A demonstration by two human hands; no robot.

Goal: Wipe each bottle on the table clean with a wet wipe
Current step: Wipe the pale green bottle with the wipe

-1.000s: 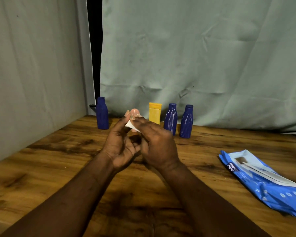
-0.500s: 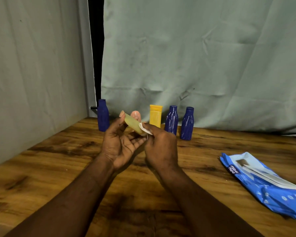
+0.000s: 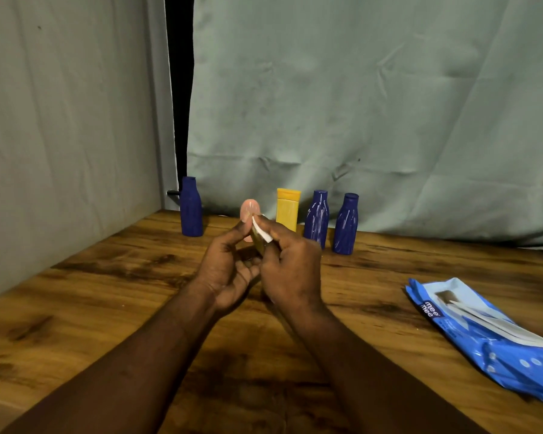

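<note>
One small bottle (image 3: 257, 244) is held above the table (image 3: 107, 308): the left hand (image 3: 229, 270) curls its fingers round it, the right hand (image 3: 290, 267) pinches the wet wipe (image 3: 261, 231), now slid from its body up beside the pink cap (image 3: 250, 209). Judged: this wipe-down continues; four bottles (image 3: 316, 217) stand behind.

I hold the small olive bottle (image 3: 258, 244) in my left hand (image 3: 226, 270), tilted, its round pink cap (image 3: 250, 209) pointing to 12 o'clock. My right hand (image 3: 290, 267) pinches the folded white wipe (image 3: 261, 230) against its upper side. Four more stand upright beyond it: the left blue bottle (image 3: 191, 208) at 10 o'clock, the yellow bottle (image 3: 288, 211) at 1, then the middle blue bottle (image 3: 316, 219) and right blue bottle (image 3: 345, 225) at 2, just beside each other, all capped
</note>
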